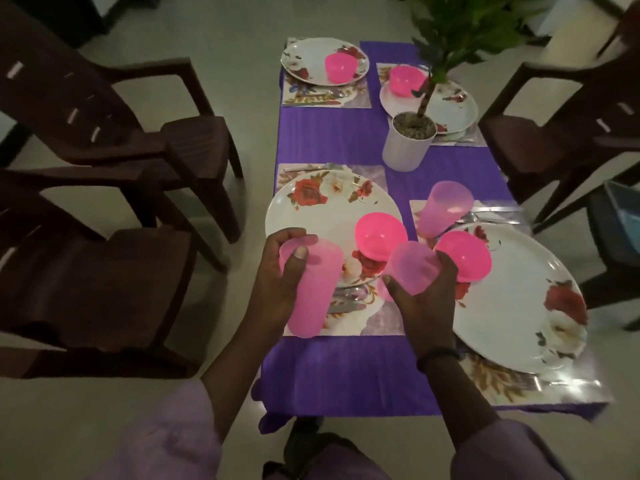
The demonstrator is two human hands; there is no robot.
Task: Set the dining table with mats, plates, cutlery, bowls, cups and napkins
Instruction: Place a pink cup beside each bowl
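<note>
The left hand (277, 271) curls its fingers round a pink tumbler (311, 289), held tilted above the near-left placemat (377, 320) at the desk's left edge. The right hand (422, 292) grips a second pink tumbler (410, 266), held between the two near floral plates (322, 209). A third tumbler (445, 209) stands on the near-right placemat (502, 379), just beside that side's plate (519, 306). A pink bowl (379, 240) sits on each of the four plates. A purple cloth (339, 136) covers the desk; a potted plant (408, 143) stands toward its middle. Cutlery (346, 299) lies on the near-left mat, partly hidden by the hands. Dark chairs (104, 271) flank both long edges.
</note>
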